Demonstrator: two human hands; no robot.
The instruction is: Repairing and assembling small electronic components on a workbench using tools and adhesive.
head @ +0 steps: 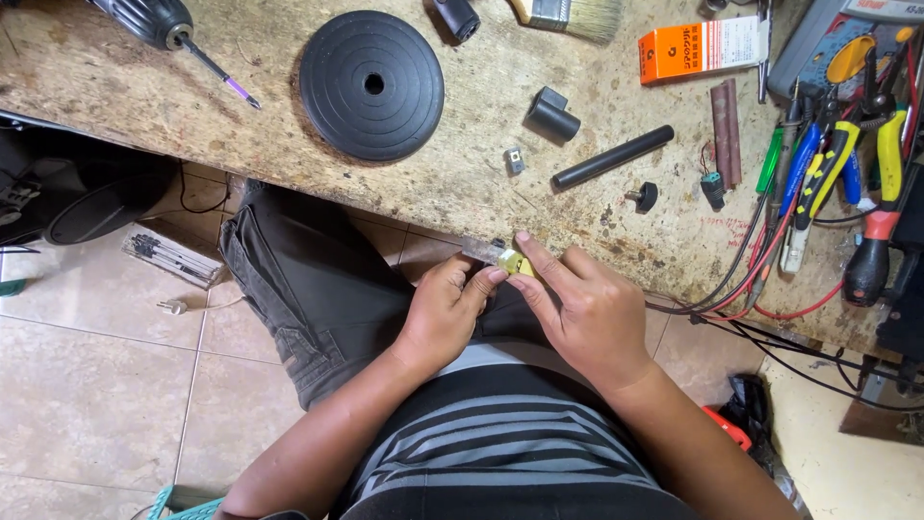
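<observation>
Mostly worn wooden workbench (pixel 481 183), tiled floor (pixel 87 385); scattered tools (pixel 828 164)

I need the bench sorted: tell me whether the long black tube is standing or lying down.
Lying down. The black tube rests flat along the workbench, at a slant.
</observation>
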